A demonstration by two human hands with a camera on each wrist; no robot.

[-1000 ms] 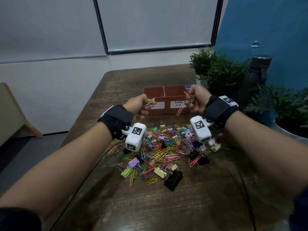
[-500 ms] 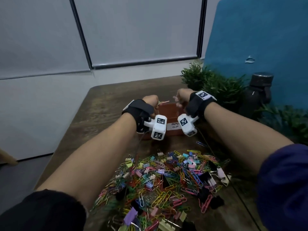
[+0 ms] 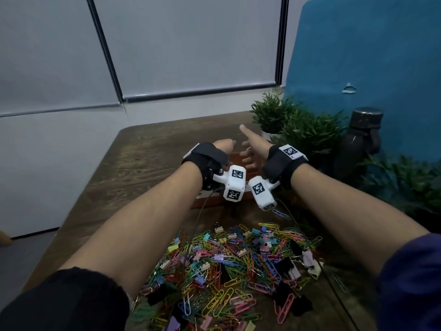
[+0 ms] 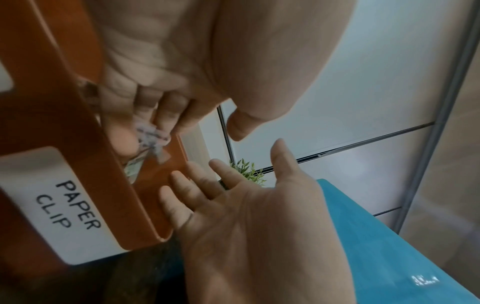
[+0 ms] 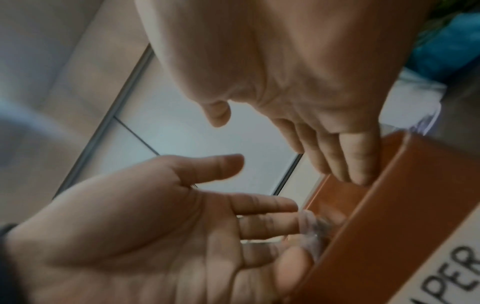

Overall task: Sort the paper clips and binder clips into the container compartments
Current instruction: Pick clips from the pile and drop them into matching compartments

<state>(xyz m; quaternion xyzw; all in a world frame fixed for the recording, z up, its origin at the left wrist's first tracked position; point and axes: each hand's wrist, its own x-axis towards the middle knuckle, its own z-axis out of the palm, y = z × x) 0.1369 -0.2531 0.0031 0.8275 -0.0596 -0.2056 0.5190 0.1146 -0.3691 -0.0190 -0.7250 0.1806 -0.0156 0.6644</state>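
Both hands hover over the orange-brown container [image 3: 211, 200] at the far side of the clip pile [image 3: 238, 266]. My left hand [image 3: 225, 145] has its fingers spread, palm facing right. My right hand [image 3: 248, 146] faces it, thumb up and fingers straight. In the left wrist view a blurred bunch of clips [image 4: 150, 133] drops past the left fingers [image 4: 168, 117] into the compartment labelled PAPER CLIP [image 4: 67, 205]. The right wrist view shows the same blurred clips [image 5: 314, 228] inside the container [image 5: 389, 205], below the straight fingers [image 5: 350, 164] of the right hand. Neither hand holds anything.
Coloured paper clips and binder clips, some black, lie heaped on the dark wooden table [image 3: 143, 163] near me. Potted plants [image 3: 298, 130] and a dark bottle [image 3: 362, 139] stand at the right. A loose blue paper clip [image 3: 281, 214] lies right of the container.
Both hands have moved from gripping clips above the pile to over the container. Their fingers have opened and the clips have dropped into the compartment.
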